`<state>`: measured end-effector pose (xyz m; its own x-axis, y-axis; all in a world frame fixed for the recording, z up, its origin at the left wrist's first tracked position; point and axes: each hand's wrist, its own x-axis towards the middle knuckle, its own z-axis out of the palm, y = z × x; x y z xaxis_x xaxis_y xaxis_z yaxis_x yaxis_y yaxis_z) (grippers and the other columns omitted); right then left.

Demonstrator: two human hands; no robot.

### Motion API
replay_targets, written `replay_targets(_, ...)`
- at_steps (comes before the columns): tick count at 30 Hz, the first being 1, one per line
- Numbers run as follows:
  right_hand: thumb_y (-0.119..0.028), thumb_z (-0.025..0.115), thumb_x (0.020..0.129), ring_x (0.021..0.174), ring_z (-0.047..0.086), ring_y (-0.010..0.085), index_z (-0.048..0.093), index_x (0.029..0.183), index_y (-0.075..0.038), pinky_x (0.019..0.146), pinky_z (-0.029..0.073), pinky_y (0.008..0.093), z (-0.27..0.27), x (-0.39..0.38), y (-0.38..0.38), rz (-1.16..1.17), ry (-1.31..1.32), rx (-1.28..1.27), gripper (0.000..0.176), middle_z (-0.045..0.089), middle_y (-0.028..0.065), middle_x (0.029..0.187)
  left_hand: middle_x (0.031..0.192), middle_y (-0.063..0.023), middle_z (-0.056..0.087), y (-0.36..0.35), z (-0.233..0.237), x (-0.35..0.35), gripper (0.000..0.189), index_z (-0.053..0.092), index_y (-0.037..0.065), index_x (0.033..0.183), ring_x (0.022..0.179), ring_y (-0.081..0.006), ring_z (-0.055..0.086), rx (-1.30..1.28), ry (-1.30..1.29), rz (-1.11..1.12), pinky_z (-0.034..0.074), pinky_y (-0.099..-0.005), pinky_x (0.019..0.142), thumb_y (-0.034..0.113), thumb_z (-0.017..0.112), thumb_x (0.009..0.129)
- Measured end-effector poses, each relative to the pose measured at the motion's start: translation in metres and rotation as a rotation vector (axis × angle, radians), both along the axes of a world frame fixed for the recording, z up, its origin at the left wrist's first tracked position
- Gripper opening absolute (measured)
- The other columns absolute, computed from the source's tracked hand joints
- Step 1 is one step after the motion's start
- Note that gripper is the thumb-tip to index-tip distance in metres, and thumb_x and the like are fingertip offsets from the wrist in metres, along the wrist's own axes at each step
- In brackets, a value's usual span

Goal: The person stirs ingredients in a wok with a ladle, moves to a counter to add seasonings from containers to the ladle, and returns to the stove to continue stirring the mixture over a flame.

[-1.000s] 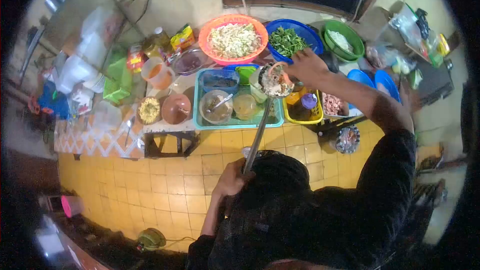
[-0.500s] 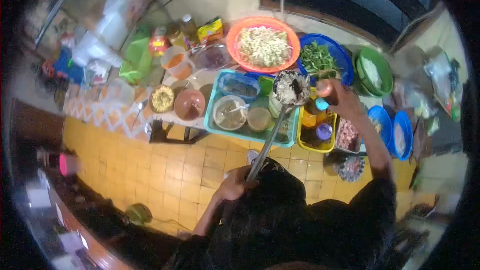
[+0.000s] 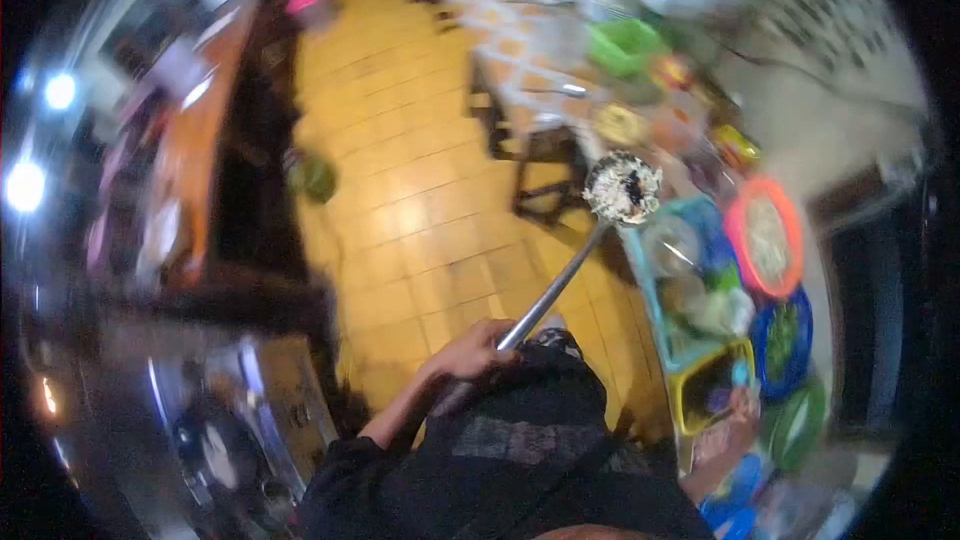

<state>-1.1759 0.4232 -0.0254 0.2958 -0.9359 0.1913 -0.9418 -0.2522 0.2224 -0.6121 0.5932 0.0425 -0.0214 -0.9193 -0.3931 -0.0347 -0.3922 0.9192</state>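
Observation:
My left hand (image 3: 472, 352) is wrapped round the handle of a long metal ladle (image 3: 555, 290), held out in front of my body. White rice-like food (image 3: 622, 188) with a dark patch of sauce fills its round head. At the lower right, my right hand (image 3: 738, 418) is beside a yellow basket (image 3: 684, 400) that holds bottles with a blue cap and a purple cap. Blur smears its fingers, so whether it grips anything does not show.
A turquoise tray (image 3: 648, 290) of containers, an orange-rimmed bowl (image 3: 792, 230), a blue bowl of greens (image 3: 785, 345) and a green basin (image 3: 800, 425) line the right-hand table. A stove (image 3: 235, 440) stands lower left. A wooden counter (image 3: 215, 120) is at left, beyond the yellow tiled floor (image 3: 400, 170).
The view has turned left, bringing the stove in and shifting the table to the right. The loaded ladle stays in my left hand. My right hand has lowered toward the yellow basket.

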Motion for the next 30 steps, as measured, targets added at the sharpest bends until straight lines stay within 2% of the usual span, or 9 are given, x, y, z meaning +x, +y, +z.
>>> replay_targets(7,-0.022,0.068,0.069,0.09,0.057,0.0309,0.059,0.102,-0.002,0.081,0.044,0.0394,0.039,0.27,-0.098,0.142,-0.476,0.427,0.041,0.062,0.0162,0.096,0.064,-0.0029,0.052,0.155,0.012,0.09,0.02,0.052,0.0,0.082,0.059,-0.011,0.05,0.045,-0.014,0.589,0.042,-0.0259,0.054,0.017,0.059,0.073)
replay_targets(10,-0.023,0.071,0.07,0.115,0.041,0.0343,0.039,0.122,0.007,0.099,0.032,0.0382,0.071,0.499,0.044,0.654,-0.251,0.616,0.068,0.041,0.024,0.125,0.06,-0.0037,0.053,0.223,0.01,0.08,0.017,0.052,0.001,0.075,0.054,-0.0114,0.051,0.005,0.1,0.949,0.042,-0.027,0.05,0.016,0.059,0.073)
replay_targets(15,-0.018,0.053,0.086,0.078,0.057,0.019,0.054,0.1,-0.002,0.072,0.045,0.029,0.064,0.669,0.274,1.079,0.019,1.905,0.022,0.06,0.0116,0.089,0.069,-0.0051,0.056,0.311,-0.005,0.113,0.021,0.051,0.001,0.082,0.064,-0.0132,0.055,-0.052,-0.062,1.459,0.044,-0.0273,0.056,0.02,0.058,0.077)
replay_targets(18,-0.024,0.054,0.084,0.073,0.057,0.0203,0.048,0.109,-0.005,0.066,0.046,0.0319,0.071,0.695,0.39,1.262,0.103,2.262,0.032,0.057,0.0092,0.09,0.072,-0.0048,0.056,0.359,-0.025,0.133,0.028,0.051,0.001,0.087,0.065,-0.0142,0.052,-0.166,-0.206,1.806,0.044,-0.0291,0.057,0.027,0.058,0.08)
replay_targets(20,-0.015,0.049,0.083,0.06,0.053,0.0165,0.043,0.101,-0.007,0.051,0.045,0.0306,0.083,0.722,0.451,0.461,0.104,2.672,0.02,0.051,0.0059,0.075,0.074,-0.005,0.056,0.408,-0.038,0.155,0.031,0.051,0.001,0.088,0.065,-0.0141,0.052,-0.067,-0.203,1.861,0.044,-0.0291,0.058,0.031,0.057,0.082)
replay_targets(23,-0.009,0.047,0.079,0.048,0.047,0.0136,0.038,0.095,-0.008,0.038,0.039,0.0284,0.082,0.78,0.495,0.545,0.138,2.654,0.018,0.044,0.0042,0.067,0.086,-0.0074,0.059,0.455,0.02,0.163,0.042,0.051,0.001,0.101,0.075,-0.0142,0.055,0.018,0.152,1.909,0.046,-0.0282,0.07,0.04,0.051,0.088)
replay_targets(27,-0.01,0.046,0.078,0.044,0.049,0.0201,0.045,0.097,-0.006,0.037,0.041,0.031,0.008,0.869,0.602,1.012,0.27,2.3,0.019,0.049,0.0095,0.062,0.096,-0.0073,0.058,0.514,-0.007,0.135,0.039,0.051,0.002,0.107,0.09,-0.0158,0.056,-0.03,-0.189,2.364,0.043,-0.0289,0.083,0.036,0.052,0.088)
replay_targets(29,-0.011,0.049,0.077,0.057,0.058,0.0342,0.045,0.105,-0.002,0.051,0.048,0.039,-0.026,0.887,0.638,2.357,-0.1,1.32,0.03,0.057,0.0215,0.072,0.097,-0.0063,0.059,0.532,-0.043,0.102,0.038,0.051,0.003,0.108,0.087,-0.0144,0.057,0.009,-0.26,2.458,0.044,-0.0281,0.078,0.034,0.054,0.087)
replay_targets(30,-0.011,0.049,0.077,0.057,0.058,0.0342,0.045,0.105,-0.002,0.051,0.048,0.039,-0.031,0.892,0.649,2.348,-0.069,1.338,0.03,0.057,0.0215,0.072,0.097,-0.007,0.06,0.532,-0.043,0.086,0.034,0.053,0.002,0.104,0.088,-0.015,0.057,0.104,-0.174,2.537,0.044,-0.0283,0.077,0.03,0.056,0.086)
